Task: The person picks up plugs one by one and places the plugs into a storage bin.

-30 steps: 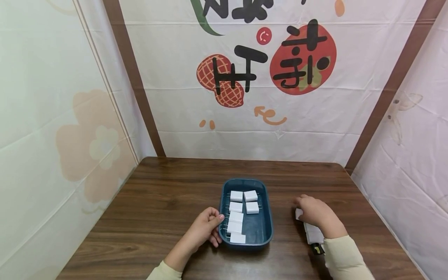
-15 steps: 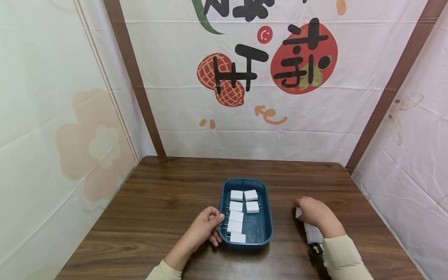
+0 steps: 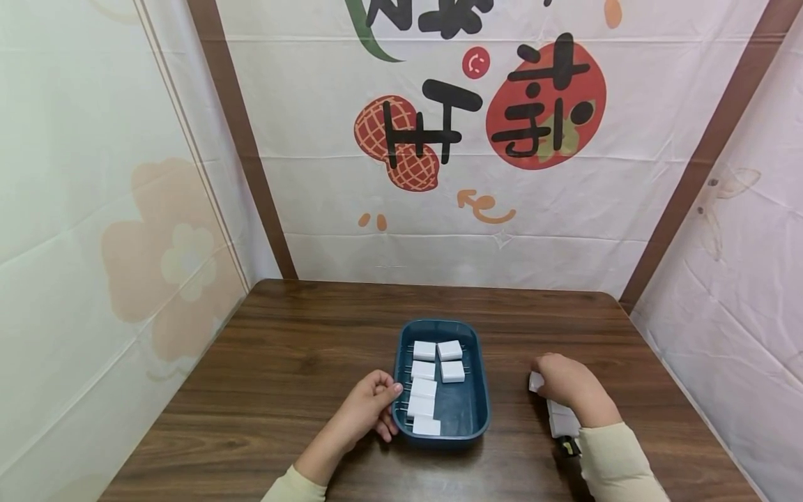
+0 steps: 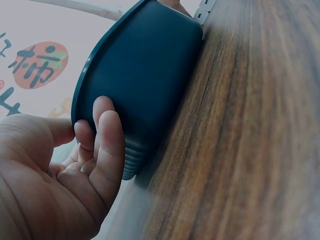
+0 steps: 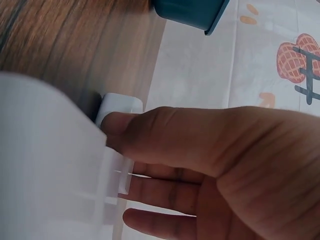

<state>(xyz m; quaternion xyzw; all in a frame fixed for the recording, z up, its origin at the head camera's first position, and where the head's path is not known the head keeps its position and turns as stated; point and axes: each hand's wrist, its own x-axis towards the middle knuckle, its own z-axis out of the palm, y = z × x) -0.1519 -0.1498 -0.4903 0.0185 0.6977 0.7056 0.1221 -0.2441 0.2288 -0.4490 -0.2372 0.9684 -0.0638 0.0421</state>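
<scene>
The left hand [image 3: 366, 404] holds the left rim of a dark blue plastic tray [image 3: 456, 411], thumb at the edge and fingers against its outer side, as the left wrist view shows. Several white plug adapters [image 3: 423, 388] with thin metal prongs lie in the tray, most along its left side. To the right of the tray, the right hand [image 3: 567, 383] pinches a white adapter [image 5: 122, 102] between thumb and fingers. Thin prongs show beside its fingers in the right wrist view. More white adapters [image 3: 562, 420] sit in a row under that hand's wrist, partly hidden.
A small black object with yellow-green marks [image 3: 569, 446] lies at the near end of the row, close to the right sleeve [image 3: 617, 457]. The brown wooden table [image 3: 314, 328] reaches back to a printed white cloth [image 3: 351, 258], with more cloth at both sides.
Almost nothing moves. The right hand stays at the far end of the row with only a slight shift, and the left hand keeps its hold on the tray.
</scene>
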